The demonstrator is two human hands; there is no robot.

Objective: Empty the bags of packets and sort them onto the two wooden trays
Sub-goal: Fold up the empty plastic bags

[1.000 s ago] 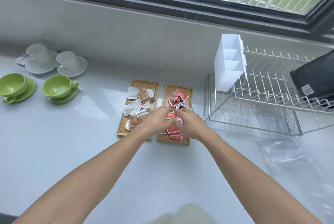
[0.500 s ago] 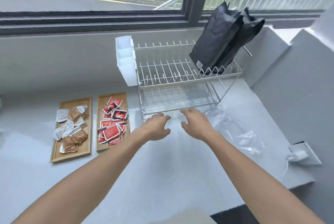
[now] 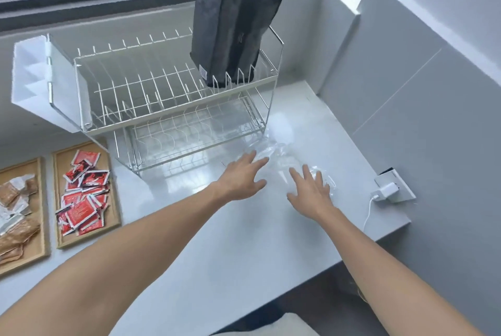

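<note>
Pale grey countertop (image 3: 189,240) runs beneath a dark-framed window and ends at a front edge near the lower right, with grey wall panels closing it off on the right. Compared with half a second ago, both hands have travelled further right and forward, away from the trays: the left hand (image 3: 241,175) now lies with straight, spread fingers at the near edge of the crumpled clear plastic bags (image 3: 282,156), and the right hand (image 3: 311,192), also flat and spread, rests over them. Neither hand grips anything.

Far left, two rectangular wooden trays sit just beside each other: the outer tray (image 3: 43,227), cut by the picture's edge, holds brown and white packets (image 3: 16,213), and the inner tray (image 3: 113,208) holds red packets (image 3: 82,194). A white wire two-tier dish rack (image 3: 168,97) stands behind the hands, a white plastic cutlery holder (image 3: 35,83) on its left end and a black bag (image 3: 235,23) upright on its top tier. Bare counter lies between the trays and the hands. A white charger plugged into a wall socket (image 3: 387,190) sits near the right edge.
</note>
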